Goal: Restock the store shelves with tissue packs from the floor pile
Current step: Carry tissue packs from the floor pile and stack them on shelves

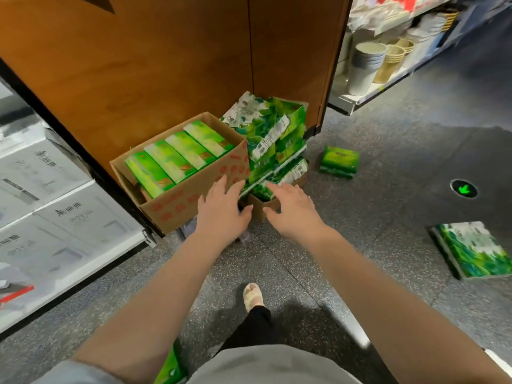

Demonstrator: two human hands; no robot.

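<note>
A pile of green tissue packs (273,137) leans against a wooden end panel (171,59) on the floor. Left of the pile, an open cardboard box (194,195) holds several green packs standing on edge. My left hand (221,209) and my right hand (291,209) both reach toward the foot of the pile with fingers straight and spread, holding nothing. A small loose green pack (339,161) lies on the floor to the right of the pile. A larger flat pack (473,249) lies farther right. Another green pack (170,370) shows at the bottom edge by my body.
Low shelves with white boxed goods (55,217) run along the left. A shelf with stacks of paper cups (365,65) stands at the upper right. The floor is grey speckled, with a green arrow light (464,189). My foot (253,296) stands behind my hands.
</note>
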